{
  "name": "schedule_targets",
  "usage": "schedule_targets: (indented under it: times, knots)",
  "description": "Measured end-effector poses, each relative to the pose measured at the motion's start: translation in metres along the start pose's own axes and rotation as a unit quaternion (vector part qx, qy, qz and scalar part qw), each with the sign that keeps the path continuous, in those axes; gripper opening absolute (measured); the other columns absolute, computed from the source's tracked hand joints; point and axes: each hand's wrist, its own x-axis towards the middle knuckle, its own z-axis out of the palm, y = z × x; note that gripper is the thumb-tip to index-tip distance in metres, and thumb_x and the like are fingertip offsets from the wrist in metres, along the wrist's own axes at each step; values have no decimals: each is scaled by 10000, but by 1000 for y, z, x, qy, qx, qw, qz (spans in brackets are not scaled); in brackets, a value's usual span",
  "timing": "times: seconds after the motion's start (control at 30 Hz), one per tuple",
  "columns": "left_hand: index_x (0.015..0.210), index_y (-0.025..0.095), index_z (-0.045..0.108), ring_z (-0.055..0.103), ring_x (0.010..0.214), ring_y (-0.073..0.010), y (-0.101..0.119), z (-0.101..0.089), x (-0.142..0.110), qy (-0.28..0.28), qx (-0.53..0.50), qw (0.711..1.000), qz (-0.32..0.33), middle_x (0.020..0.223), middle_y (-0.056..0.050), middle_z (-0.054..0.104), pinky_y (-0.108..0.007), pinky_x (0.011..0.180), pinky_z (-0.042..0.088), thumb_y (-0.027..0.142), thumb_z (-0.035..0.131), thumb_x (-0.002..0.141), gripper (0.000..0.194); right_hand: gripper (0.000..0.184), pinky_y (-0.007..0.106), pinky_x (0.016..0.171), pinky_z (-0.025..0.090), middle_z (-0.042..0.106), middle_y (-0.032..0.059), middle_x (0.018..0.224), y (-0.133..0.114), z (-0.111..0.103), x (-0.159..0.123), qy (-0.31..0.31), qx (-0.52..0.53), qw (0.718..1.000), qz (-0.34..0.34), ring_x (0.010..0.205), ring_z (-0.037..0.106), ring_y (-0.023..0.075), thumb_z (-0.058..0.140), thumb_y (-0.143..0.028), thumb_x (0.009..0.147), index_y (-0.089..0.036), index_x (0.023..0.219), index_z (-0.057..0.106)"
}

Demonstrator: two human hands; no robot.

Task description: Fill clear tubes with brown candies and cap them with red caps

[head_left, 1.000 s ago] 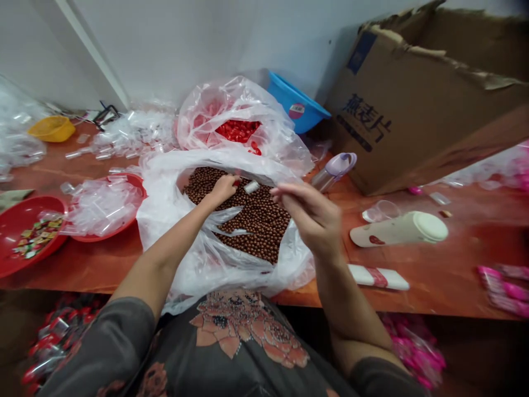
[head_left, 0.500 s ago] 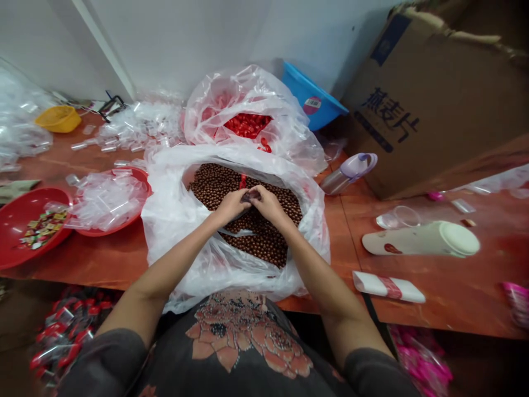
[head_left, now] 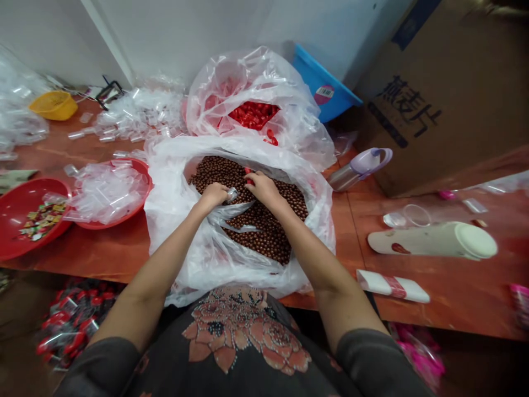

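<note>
A white plastic bag [head_left: 173, 220] lies wide in front of me, filled with small round brown balls [head_left: 264, 237]. Over its left part, my left hand [head_left: 214, 196] is closed on a small clear plastic tube [head_left: 232, 194]. Just to the right, my right hand [head_left: 262, 187] is closed at the fingertips on a red cap [head_left: 248, 175] above the balls. The two hands are a short way apart. Behind, a second clear bag [head_left: 301, 132] holds many red caps [head_left: 254, 114].
On the left are a red bowl [head_left: 142, 187] of clear tubes and a red bowl [head_left: 8, 212] with small wrapped pieces. A blue basin [head_left: 326, 82], a cardboard box [head_left: 446, 138], a lilac-lidded bottle [head_left: 363, 165], a pale flask [head_left: 430, 240] and a tissue pack [head_left: 392, 285] are on the right.
My hands have moved apart from where they met over the balls. The left went left with the clear tube; the right now has the red cap at its fingertips.
</note>
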Motion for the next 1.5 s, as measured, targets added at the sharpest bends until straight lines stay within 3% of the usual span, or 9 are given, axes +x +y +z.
schedule_targets:
  times: [0.13,0.27,0.43,0.6,0.87,1.0,1.13,1.27,1.5]
  knots:
    - [889,154,808,620,696,-171,10,12,21,-14,-28,1000,1,785,-44,748,-250,642,432,177,677,701,230,205,398,930,493,694,32,998,23,-24,-44,85,142,986,16,910,638,210,597,-207,842,-226,1031,675]
    - [888,136,795,621,728,-176,21,26,43,-9,-81,997,14,781,-41,735,-249,661,444,172,717,671,234,237,313,740,541,676,0,950,35,-42,-112,137,378,910,100,827,632,163,699,-349,793,-245,980,598]
    - [1024,106,742,621,695,-157,27,47,58,-11,-193,980,35,868,-47,732,-255,670,491,136,700,684,344,593,296,666,577,704,-3,1042,26,-30,-175,136,566,790,191,784,679,147,808,-346,709,-313,1200,479]
    - [1072,113,653,636,731,-143,32,58,52,-1,-291,955,52,906,-52,713,-252,660,521,148,656,757,318,701,328,726,599,699,-6,1086,18,-11,-189,119,612,749,224,792,705,147,840,-333,665,-329,1273,491]
    - [1014,111,675,665,853,-147,41,42,5,-10,-467,875,125,945,-64,734,-286,850,518,186,804,661,384,339,291,817,520,726,-28,868,11,-16,-185,148,562,780,230,787,651,125,883,-324,623,-235,901,709]
    - [1172,136,676,685,944,-196,39,38,-44,-83,-511,846,128,1138,-110,720,-323,839,551,317,826,694,533,372,256,770,516,716,-52,833,4,-23,-182,166,611,731,253,752,651,108,914,-285,550,-246,873,734]
    - [1160,145,688,695,944,-191,33,45,-87,-101,-506,848,117,1179,-111,709,-346,873,567,323,809,722,488,420,272,804,552,755,-30,910,-8,-35,-177,164,659,690,250,816,695,127,910,-282,544,-259,933,752]
    - [1151,150,694,674,1035,-216,30,55,-115,-116,-477,860,138,1229,-131,689,-362,898,564,345,764,770,433,358,316,873,565,763,-26,927,-24,-42,-170,192,640,717,200,870,711,146,893,-297,591,-266,920,754]
    - [1160,204,715,677,1032,-206,33,57,-139,-94,-416,893,142,1172,-97,719,-358,957,528,323,695,819,362,206,346,822,571,756,-15,885,-44,-38,-172,179,520,824,135,829,706,162,820,-351,729,-265,891,726]
